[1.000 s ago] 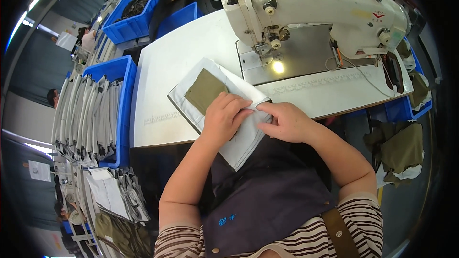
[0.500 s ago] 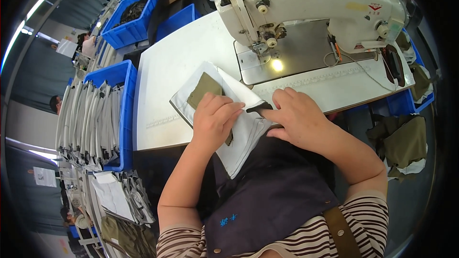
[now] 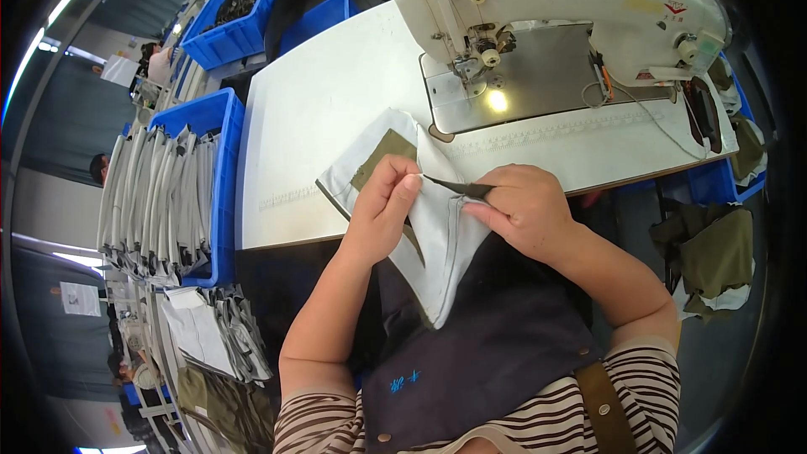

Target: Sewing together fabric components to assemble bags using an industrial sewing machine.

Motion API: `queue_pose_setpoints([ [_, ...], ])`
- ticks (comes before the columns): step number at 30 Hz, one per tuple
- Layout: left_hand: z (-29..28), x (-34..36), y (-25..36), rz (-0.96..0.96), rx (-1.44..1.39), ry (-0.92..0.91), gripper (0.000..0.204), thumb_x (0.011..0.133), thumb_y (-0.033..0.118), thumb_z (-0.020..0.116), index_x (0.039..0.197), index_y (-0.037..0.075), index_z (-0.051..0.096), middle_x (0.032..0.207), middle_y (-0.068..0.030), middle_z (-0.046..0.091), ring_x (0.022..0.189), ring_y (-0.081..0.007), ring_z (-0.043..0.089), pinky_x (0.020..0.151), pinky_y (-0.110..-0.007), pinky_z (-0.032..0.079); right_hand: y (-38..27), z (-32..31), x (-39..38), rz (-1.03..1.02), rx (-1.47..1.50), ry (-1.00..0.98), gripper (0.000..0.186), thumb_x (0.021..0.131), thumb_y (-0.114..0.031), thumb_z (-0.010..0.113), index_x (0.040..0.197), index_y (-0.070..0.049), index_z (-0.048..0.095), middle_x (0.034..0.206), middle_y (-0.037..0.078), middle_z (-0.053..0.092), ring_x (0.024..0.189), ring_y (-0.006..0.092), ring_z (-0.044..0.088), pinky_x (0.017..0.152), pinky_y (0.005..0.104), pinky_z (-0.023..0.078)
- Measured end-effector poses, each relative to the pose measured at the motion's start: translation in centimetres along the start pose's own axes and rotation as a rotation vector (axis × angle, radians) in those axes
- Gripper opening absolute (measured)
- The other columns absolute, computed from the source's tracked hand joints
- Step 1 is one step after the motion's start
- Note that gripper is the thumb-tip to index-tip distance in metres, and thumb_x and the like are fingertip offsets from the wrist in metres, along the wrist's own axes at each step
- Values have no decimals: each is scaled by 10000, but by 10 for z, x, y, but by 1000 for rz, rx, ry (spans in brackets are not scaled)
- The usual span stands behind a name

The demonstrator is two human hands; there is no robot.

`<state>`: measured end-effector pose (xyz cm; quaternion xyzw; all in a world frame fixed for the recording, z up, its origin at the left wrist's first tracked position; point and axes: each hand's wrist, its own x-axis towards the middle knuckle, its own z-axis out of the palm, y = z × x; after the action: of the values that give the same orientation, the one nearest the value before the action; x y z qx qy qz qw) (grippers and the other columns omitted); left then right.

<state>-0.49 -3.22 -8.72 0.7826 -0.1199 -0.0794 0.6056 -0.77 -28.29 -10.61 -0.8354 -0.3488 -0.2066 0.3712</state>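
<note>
Between my hands hangs a white fabric piece (image 3: 438, 225) with dark edging and an olive patch (image 3: 385, 156) on its far left part. My left hand (image 3: 382, 206) pinches its upper edge between thumb and fingers. At the other end of that dark edge, my right hand (image 3: 530, 208) grips the cloth, thumb on the white side and fingers curled behind. The edge is stretched between both hands. Part of the fabric lies on the white table (image 3: 328, 76); its pointed lower corner droops over my dark apron (image 3: 471, 345). Just beyond the hands stands a sewing machine (image 3: 563, 0), its lamp lit.
A blue bin (image 3: 227, 193) at the left holds several folded white pieces (image 3: 160, 197). Below it are more stacked white and olive pieces (image 3: 210, 336). Olive and white cloth (image 3: 714, 252) hangs at the right. An orange-handled tool (image 3: 602, 76) lies on the machine bed.
Both hands have drawn the fabric's dark edge taut and raised it somewhat. My left thumb now presses on top of the edge, and the lower corner hangs further toward me.
</note>
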Motion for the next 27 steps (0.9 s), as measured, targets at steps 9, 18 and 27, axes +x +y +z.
queue_pose_setpoints([
  [9, 11, 5, 28, -18, 282, 59, 141, 904, 97, 805, 1022, 56, 741, 899, 30, 691, 764, -41, 566, 681, -218, 452, -1, 5, 5, -110, -119, 219, 220, 765, -157, 822, 745, -64, 624, 886, 71, 672, 787, 264, 668, 621, 373, 515],
  [18, 11, 5, 14, 93, 242, 104, 170, 881, 143, 827, 996, 56, 737, 876, -25, 646, 718, -116, 571, 648, -277, 450, 0, 5, 2, -172, -130, 254, 254, 720, -134, 842, 787, -74, 604, 855, 67, 626, 738, 252, 630, 598, 357, 497],
  [27, 12, 0, 7, 182, 215, 148, 128, 964, 148, 746, 915, 38, 704, 797, 13, 626, 721, -80, 507, 722, -252, 421, -6, 2, -2, -87, -31, 194, 307, 760, -128, 850, 718, -78, 551, 758, 61, 579, 655, 248, 575, 550, 361, 469],
])
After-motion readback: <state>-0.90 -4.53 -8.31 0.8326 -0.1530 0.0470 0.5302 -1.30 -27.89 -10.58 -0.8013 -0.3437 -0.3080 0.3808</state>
